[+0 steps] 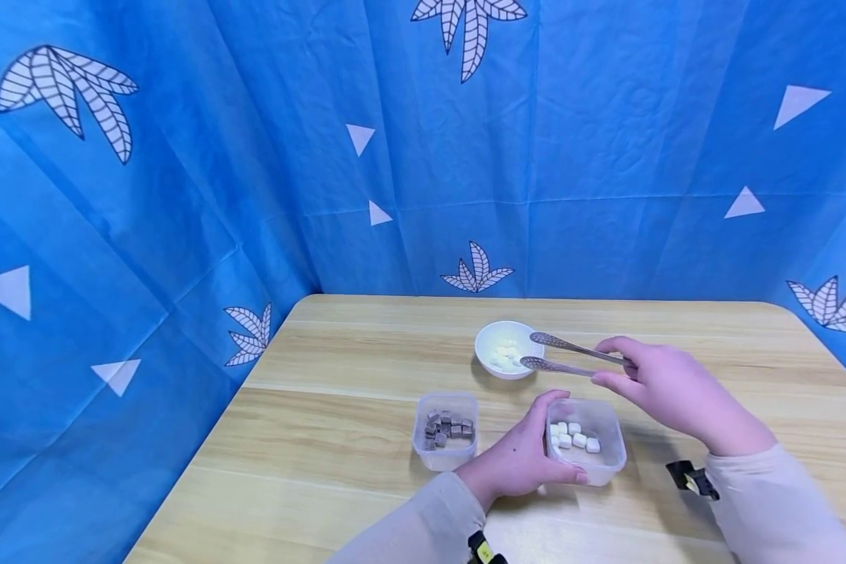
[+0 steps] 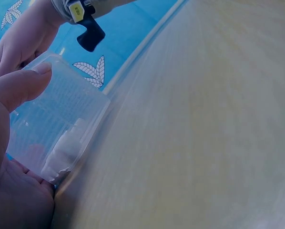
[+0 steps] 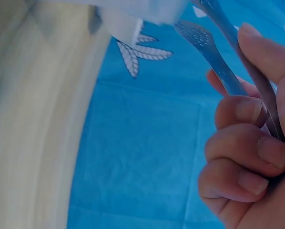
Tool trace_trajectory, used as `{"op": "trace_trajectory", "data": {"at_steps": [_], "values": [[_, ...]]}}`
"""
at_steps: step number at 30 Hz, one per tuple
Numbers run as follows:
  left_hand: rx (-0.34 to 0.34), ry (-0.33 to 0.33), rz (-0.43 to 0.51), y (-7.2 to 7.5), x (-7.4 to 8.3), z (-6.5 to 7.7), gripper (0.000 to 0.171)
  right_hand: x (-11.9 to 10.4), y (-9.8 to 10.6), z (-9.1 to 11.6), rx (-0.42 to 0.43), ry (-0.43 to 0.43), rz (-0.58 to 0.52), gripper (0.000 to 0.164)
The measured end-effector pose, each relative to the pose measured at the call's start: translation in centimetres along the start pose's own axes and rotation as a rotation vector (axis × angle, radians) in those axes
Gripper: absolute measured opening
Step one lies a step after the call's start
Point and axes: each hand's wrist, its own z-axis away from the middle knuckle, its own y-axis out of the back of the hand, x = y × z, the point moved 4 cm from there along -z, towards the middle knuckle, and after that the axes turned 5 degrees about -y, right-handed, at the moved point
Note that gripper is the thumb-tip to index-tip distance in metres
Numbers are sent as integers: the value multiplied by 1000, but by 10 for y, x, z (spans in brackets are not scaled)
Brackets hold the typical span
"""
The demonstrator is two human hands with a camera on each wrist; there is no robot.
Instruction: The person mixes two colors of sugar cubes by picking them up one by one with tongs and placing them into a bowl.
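Note:
My left hand (image 1: 518,458) grips a clear plastic container (image 1: 609,439), thumb at the near side and fingers at the far side. Several white cubes (image 1: 580,440) lie inside it. In the left wrist view the thumb (image 2: 30,86) presses the container's wall (image 2: 80,95). Metal tongs (image 1: 571,346) with perforated tips are held in my right hand (image 1: 670,388), above and beyond the container. The tips stand apart with nothing between them, near the right rim of a white bowl (image 1: 486,364). Pale pieces (image 1: 507,354) lie in that bowl.
Left of my left hand, a second clear container (image 1: 446,462) holds several grey-brown cubes (image 1: 442,431). Everything stands on a wooden table (image 1: 338,439). A blue patterned cloth (image 1: 571,157) hangs behind the table and at its left.

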Motion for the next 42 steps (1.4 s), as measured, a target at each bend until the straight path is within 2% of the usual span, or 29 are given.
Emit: {"op": "trace_trajectory", "data": {"at_steps": [6,14,17,20,27,32,38,42], "values": [[-1,-5,-8,0,0,-1,103,5,16,6,-35,-26,-55,46],[7,1,-6,-1,1,-1,103,10,36,19,-45,111,-58,27],[14,23,-15,0,1,0,105,13,43,27,-73,153,-53,26],[14,35,-9,0,2,0,109,14,47,33,-121,158,-41,28],[5,14,23,1,1,-1,106,1,40,36,-330,63,-28,25],[-5,-21,37,1,0,-2,105,-8,30,34,-357,113,-20,26],[-4,-13,37,0,1,-1,103,-13,12,31,-414,86,17,30],[-10,-6,57,0,2,-1,103,-14,7,29,-396,69,66,30]]}}
